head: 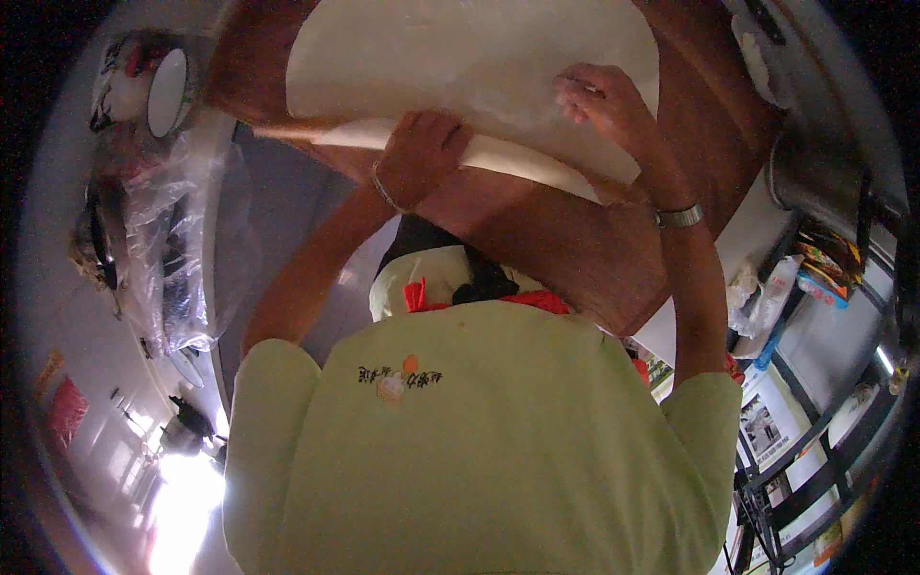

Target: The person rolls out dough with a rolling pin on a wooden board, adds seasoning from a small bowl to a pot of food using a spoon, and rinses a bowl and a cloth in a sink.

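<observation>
A large, thin, pale sheet of what looks like dough (445, 57) lies over a reddish-brown board (546, 223). Its near edge is wrapped in a roll (517, 159) around a wooden rolling pin (287, 134), whose bare end sticks out at the left. My left hand (428, 154) lies palm down over this roll with its fingers bent across it, and a thin bracelet circles the wrist. Above the sheet's right part is my right hand (600, 100), fingers curled and bunched; whether they touch the sheet or hold anything is unclear. A metal watch (679, 215) is on that wrist.
A white round bowl or lid (167, 93) and clear plastic film (172, 251) are on the left surface. At the right are a large metal vessel (819, 172), plastic bags and packets (826, 266), and a dark metal rack (790, 467). The board's near corner points towards my body.
</observation>
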A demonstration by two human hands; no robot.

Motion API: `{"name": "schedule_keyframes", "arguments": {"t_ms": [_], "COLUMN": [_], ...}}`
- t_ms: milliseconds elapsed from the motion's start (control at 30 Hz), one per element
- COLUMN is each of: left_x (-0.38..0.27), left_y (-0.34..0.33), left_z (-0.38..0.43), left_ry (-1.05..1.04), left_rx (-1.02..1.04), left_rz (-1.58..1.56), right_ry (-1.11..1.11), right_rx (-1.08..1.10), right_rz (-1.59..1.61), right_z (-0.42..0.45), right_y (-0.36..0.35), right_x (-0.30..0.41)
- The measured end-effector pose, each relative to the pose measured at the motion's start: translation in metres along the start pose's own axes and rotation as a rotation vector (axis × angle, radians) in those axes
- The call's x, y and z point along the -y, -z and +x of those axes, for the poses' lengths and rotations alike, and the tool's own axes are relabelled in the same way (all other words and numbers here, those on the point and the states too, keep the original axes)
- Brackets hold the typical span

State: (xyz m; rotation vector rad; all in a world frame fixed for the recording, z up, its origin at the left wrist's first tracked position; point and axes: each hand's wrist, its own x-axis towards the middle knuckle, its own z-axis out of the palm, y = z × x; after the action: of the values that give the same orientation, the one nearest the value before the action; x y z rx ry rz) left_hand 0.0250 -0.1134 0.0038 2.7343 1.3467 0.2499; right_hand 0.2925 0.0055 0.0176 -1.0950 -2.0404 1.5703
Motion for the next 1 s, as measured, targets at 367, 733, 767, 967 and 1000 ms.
{"name": "schedule_keyframes", "arguments": {"t_ms": [367, 733, 767, 967, 1000], "left_x": [-0.017, 0.017, 0.006, 0.042, 0.069], "left_y": [0.018, 0.007, -0.005, -0.002, -0.008], "left_z": [0.010, 0.068, 0.050, 0.117, 0.149], "left_ry": [0.112, 0.353, 0.323, 0.303, 0.335], "left_rx": [0.097, 0.069, -0.014, -0.205, -0.339], "left_rz": [0.092, 0.292, 0.274, 0.365, 0.378], "right_ry": [-0.174, 0.177, 0.194, 0.137, 0.163], "right_rx": [-0.091, -0.457, -0.400, -0.422, -0.483], "right_rz": [0.259, -0.738, -0.798, -1.228, -1.263], "right_z": [0.007, -0.016, -0.025, 0.039, 0.068], "right_y": [0.006, -0.041, -0.057, -0.027, -0.005], "right_x": [0.012, 0.022, 0.021, 0.012, 0.007]}}
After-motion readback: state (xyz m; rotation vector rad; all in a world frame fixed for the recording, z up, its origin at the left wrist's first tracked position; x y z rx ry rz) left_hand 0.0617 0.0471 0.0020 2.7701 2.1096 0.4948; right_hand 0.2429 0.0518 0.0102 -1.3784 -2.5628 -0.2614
